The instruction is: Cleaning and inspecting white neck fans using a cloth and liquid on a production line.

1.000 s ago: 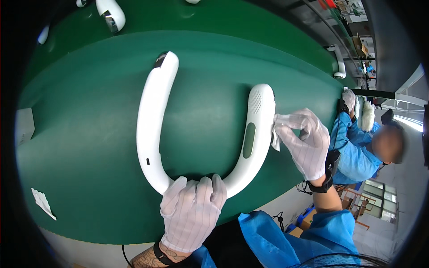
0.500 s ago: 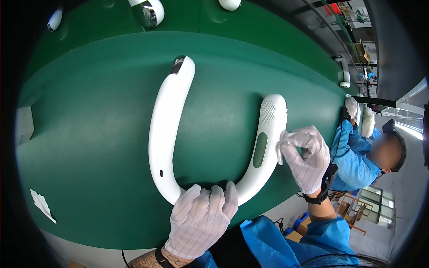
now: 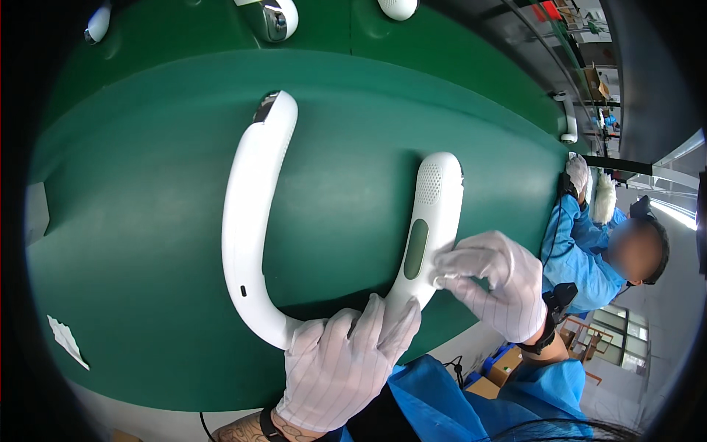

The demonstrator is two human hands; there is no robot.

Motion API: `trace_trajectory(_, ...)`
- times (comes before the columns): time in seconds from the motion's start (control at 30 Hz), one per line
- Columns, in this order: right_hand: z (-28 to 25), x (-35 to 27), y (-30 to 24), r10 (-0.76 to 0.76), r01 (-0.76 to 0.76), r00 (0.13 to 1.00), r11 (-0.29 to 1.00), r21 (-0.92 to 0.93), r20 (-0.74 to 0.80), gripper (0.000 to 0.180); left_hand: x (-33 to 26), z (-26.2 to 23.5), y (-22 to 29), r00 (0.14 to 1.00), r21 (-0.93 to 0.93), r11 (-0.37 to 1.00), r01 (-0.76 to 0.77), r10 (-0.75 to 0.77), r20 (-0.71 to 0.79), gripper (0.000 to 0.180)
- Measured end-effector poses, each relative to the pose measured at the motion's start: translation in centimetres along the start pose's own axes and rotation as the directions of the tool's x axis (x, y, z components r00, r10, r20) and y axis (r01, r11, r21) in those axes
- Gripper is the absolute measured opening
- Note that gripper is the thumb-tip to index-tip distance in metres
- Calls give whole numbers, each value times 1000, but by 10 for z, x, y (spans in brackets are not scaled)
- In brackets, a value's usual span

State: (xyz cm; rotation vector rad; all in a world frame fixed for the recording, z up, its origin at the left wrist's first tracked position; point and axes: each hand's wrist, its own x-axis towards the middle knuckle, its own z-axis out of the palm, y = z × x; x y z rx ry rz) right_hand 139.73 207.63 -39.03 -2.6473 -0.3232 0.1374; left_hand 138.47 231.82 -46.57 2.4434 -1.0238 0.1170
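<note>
A white U-shaped neckband device (image 3: 247, 214) lies on the green table, its curve toward me and both arms pointing away. Its left arm ends in a shiny tip (image 3: 266, 107); the right arm carries an oval window (image 3: 416, 249) and a patch of small holes. My left hand (image 3: 342, 361), in a striped white glove, is closed over the bottom curve and hides part of it. Against the outer edge of the right arm, just below the oval window, my gloved right hand (image 3: 501, 283) has thumb and fingers pinched together. What sits between those fingertips is too small to make out.
A torn white paper scrap (image 3: 68, 342) lies at the left, below a pale box-like block (image 3: 37, 214). More white devices (image 3: 276, 18) stand along the far side. At the right works another person in blue (image 3: 582, 243); cardboard boxes (image 3: 504, 367) sit below the table edge.
The device has shifted left and turned slightly. My left hand has moved a little right along its curve; my right hand has slid down the right arm's outer edge, toward me.
</note>
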Motion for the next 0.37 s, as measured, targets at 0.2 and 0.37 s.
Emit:
trace_trajectory(0.2, 4, -1, 5, 29, -27, 997, 999, 27, -70, 26, 5, -3, 1, 1000, -7, 1000, -11, 11, 26, 42)
trace_trajectory(0.37, 5, -2, 8, 9, -5, 996, 999, 46, -83, 26, 4, -5, 1, 995, -23, 1000, -16, 18, 97, 56)
